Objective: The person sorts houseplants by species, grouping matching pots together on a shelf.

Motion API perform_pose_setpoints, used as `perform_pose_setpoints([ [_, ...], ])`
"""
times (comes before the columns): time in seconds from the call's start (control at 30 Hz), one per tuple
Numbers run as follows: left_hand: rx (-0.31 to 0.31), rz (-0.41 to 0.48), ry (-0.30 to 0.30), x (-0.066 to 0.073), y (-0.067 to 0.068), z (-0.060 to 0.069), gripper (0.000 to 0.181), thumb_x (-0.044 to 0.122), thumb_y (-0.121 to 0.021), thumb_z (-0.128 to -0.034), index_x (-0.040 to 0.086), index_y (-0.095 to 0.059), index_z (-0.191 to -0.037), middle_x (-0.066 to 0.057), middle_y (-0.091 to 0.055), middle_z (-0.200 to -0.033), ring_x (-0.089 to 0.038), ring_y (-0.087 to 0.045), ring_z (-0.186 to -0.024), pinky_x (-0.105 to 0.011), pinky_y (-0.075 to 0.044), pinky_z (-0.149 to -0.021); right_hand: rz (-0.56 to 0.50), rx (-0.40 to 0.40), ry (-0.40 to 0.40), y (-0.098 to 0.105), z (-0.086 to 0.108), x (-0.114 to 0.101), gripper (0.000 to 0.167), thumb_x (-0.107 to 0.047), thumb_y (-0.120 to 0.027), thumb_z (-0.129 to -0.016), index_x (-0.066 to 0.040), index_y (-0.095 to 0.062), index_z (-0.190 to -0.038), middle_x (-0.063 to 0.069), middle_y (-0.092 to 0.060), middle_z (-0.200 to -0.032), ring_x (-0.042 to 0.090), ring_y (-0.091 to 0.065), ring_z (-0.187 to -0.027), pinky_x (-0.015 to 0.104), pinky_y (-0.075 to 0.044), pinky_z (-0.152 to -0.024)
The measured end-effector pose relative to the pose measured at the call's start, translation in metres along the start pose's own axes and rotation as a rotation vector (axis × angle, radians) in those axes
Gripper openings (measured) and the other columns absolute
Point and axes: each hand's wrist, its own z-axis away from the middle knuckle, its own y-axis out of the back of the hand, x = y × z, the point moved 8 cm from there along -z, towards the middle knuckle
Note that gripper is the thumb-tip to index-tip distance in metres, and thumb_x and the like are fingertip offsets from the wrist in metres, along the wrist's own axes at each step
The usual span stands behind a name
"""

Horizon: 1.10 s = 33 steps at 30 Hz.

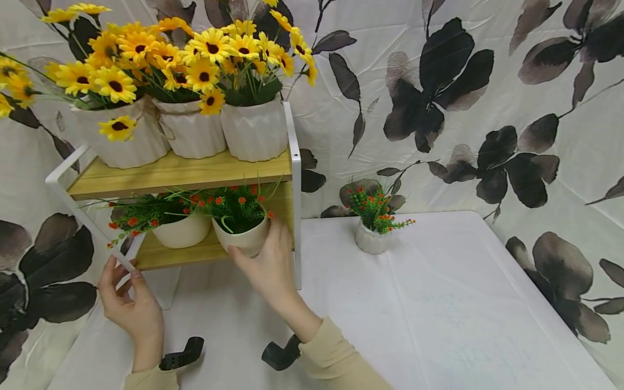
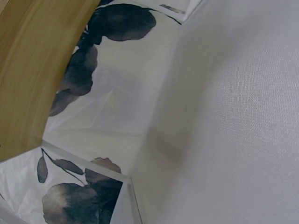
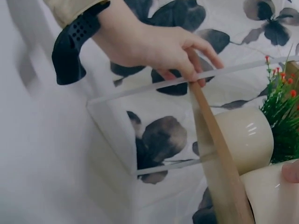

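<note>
A two-tier rack with wooden boards and a white frame point(image 1: 295, 179) stands on the left of the table. On its lower board point(image 1: 156, 260) are two cream pots of red-flowered greenery. My right hand point(image 1: 273, 265) grips the right-hand pot point(image 1: 239, 241), thumb in front and fingers round its right side. The other cream pot point(image 1: 182, 233) sits to its left. At the rack's front left post point(image 1: 92, 225), my left hand point(image 1: 131, 311) pinches the white bar between thumb and fingers. The right wrist view also shows this left hand point(image 3: 154, 49) at the bar; only a right fingertip point(image 3: 290, 171) appears there.
Three white pots point(image 1: 255, 132) of yellow flowers stand along the upper board point(image 1: 180, 176). A small ribbed white pot point(image 1: 372, 238) with red flowers is on the white-covered table point(image 1: 439, 303), right of the rack. Behind hangs a floral cloth point(image 1: 370, 108).
</note>
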Motion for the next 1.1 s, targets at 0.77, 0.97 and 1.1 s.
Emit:
perform_pose_setpoints([
  [0.77, -0.009, 0.009, -0.007, -0.004, 0.000, -0.002, 0.040, 0.004, -0.056, -0.0941, 0.002, -0.051, -0.134, 0.024, -0.055, -0.107, 0.000, -0.054, -0.107, -0.018, -0.038, -0.085, 0.096, 0.135, 0.010, -0.019, -0.030, -0.010, 0.088, -0.043, -0.085, -0.066, -0.005, -0.042, -0.133, 0.010, -0.050, -0.121, 0.022, -0.049, -0.111, 0.036, -0.043, -0.098],
  [0.97, -0.010, 0.011, -0.007, -0.005, 0.000, -0.001, 0.040, 0.003, -0.056, -0.0941, 0.002, -0.051, -0.134, 0.024, -0.055, -0.107, 0.000, -0.054, -0.107, -0.018, -0.038, -0.086, 0.032, 0.082, -0.010, -0.023, -0.030, -0.010, 0.089, -0.040, -0.084, -0.067, -0.004, -0.039, -0.134, 0.009, -0.051, -0.122, 0.021, -0.051, -0.113, 0.037, -0.043, -0.098],
  [1.1, -0.004, 0.017, -0.014, -0.006, 0.001, -0.001, 0.040, 0.003, -0.056, -0.0935, 0.001, -0.051, -0.133, 0.023, -0.056, -0.107, -0.001, -0.055, -0.107, -0.018, -0.038, -0.085, -0.037, -0.026, -0.026, -0.025, -0.024, -0.007, 0.087, -0.035, -0.076, -0.077, -0.006, -0.030, -0.145, 0.009, -0.047, -0.136, 0.024, -0.048, -0.124, 0.041, -0.040, -0.106],
])
